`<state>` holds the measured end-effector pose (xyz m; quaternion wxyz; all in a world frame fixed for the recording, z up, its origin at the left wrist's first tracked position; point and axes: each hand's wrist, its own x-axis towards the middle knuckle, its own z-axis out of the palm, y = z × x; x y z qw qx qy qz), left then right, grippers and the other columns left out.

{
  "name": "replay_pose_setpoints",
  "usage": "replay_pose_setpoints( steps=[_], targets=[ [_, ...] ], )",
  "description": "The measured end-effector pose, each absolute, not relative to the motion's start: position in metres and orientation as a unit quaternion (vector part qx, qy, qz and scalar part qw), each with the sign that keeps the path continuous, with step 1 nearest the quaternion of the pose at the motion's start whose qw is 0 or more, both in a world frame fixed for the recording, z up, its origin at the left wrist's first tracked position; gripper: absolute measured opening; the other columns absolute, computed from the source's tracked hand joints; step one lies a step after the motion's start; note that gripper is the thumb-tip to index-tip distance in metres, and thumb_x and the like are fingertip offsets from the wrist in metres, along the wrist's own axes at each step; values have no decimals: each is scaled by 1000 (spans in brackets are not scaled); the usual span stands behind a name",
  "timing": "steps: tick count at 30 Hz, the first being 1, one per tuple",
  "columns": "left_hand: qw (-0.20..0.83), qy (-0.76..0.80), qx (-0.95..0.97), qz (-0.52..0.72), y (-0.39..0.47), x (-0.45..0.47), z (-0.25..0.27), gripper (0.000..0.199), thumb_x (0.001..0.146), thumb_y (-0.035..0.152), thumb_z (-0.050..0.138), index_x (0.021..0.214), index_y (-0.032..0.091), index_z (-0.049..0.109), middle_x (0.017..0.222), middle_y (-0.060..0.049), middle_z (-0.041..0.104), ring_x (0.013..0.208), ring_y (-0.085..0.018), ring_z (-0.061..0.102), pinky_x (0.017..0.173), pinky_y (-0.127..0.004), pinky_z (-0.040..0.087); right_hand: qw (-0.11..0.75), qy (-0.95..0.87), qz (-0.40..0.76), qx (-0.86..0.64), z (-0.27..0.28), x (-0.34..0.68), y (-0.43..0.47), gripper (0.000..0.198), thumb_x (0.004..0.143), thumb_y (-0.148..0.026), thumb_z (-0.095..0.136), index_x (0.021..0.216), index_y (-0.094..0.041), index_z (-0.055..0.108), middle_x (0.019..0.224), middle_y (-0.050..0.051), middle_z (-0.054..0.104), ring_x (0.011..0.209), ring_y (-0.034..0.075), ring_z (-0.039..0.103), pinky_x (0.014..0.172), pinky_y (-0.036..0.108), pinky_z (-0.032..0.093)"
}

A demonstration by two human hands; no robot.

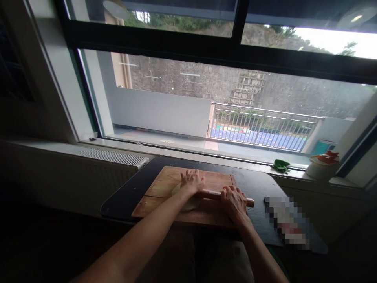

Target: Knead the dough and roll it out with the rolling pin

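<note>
A wooden rolling pin (210, 193) lies slantwise over a wooden board (218, 177). My right hand (234, 198) is wrapped round it, close to its right end. My left hand (192, 181) rests with spread fingers on a pale, flattened piece of dough (188, 203), just beyond the pin's left end. The hand and forearm cover much of the dough, and the pin's left tip is partly hidden beside my wrist.
The board sits on a dark table (253, 181) under a wide window. A blurred flat item (287, 222) lies at the table's right. A green object (281, 165) and a pale pot (321, 167) stand on the sill. A radiator (112, 157) is at left.
</note>
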<state>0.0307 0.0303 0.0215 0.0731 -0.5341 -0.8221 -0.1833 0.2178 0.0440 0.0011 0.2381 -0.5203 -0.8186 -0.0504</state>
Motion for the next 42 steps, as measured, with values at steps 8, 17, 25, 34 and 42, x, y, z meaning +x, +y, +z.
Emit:
replay_pose_setpoints(
  steps=[8,17,25,34,42],
  targets=[
    [37,-840,-515,-170,61,17,24,41,83,46,35,105,18,55,109,-13,61,111,-28,46,93,-46,32,227,-814,-45,-532,3,209,58,32,91,-32,32,91,-24,63,99,5,62,95,20,51,81,32,32],
    [52,-835,-521,-169,38,27,23,40,83,47,37,106,20,56,115,-11,60,114,-27,45,100,-47,25,229,-820,-56,-522,3,216,41,34,93,-32,30,95,-23,63,100,6,61,95,20,50,83,33,30],
    [76,-825,-527,-187,26,33,18,42,82,51,36,105,21,56,116,-10,60,115,-29,43,101,-50,22,234,-823,-55,-514,3,218,34,35,93,-32,29,93,-23,63,99,5,61,94,20,50,83,34,29],
    [41,-847,-494,-192,65,15,23,40,82,45,35,102,18,57,109,-13,61,111,-28,46,93,-47,33,231,-820,-44,-522,3,210,56,31,91,-31,33,93,-25,63,99,4,62,96,21,50,80,32,31],
    [64,-835,-514,-184,53,20,19,40,82,45,36,103,18,56,112,-12,60,113,-27,43,95,-45,29,244,-818,-59,-518,-1,210,51,31,91,-31,32,94,-25,62,99,4,61,95,20,50,82,33,29]
  ],
)
